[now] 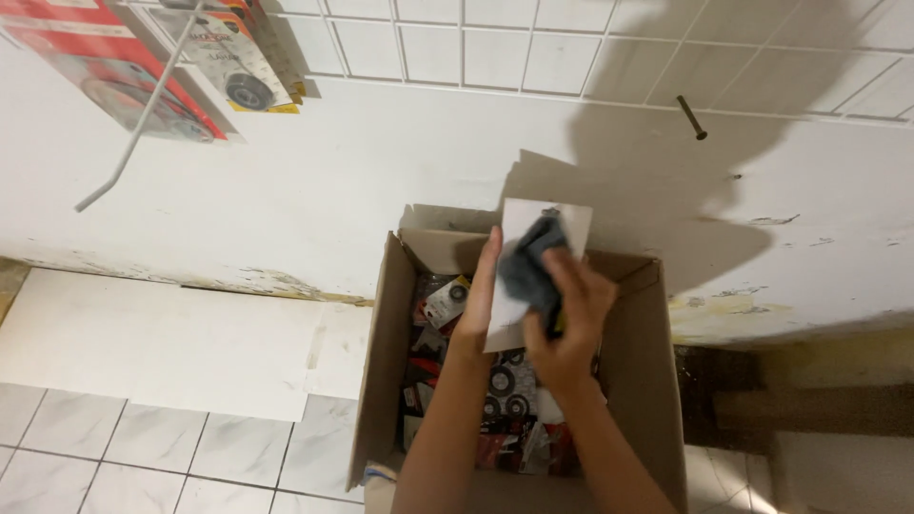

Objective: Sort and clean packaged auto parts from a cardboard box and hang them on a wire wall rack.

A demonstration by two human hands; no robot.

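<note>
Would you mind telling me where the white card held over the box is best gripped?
Grip the white card by its left long edge, coming from the left, as the left hand does: it stands upright and flat, and the right hand with the grey cloth covers its face.

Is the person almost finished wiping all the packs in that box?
Not nearly, it seems. Done: two packs already hang on the wall. In hand: the left hand holds up a white card pack while the right hand presses a grey cloth on it. Left: the cardboard box still holds plenty of packs.
</note>
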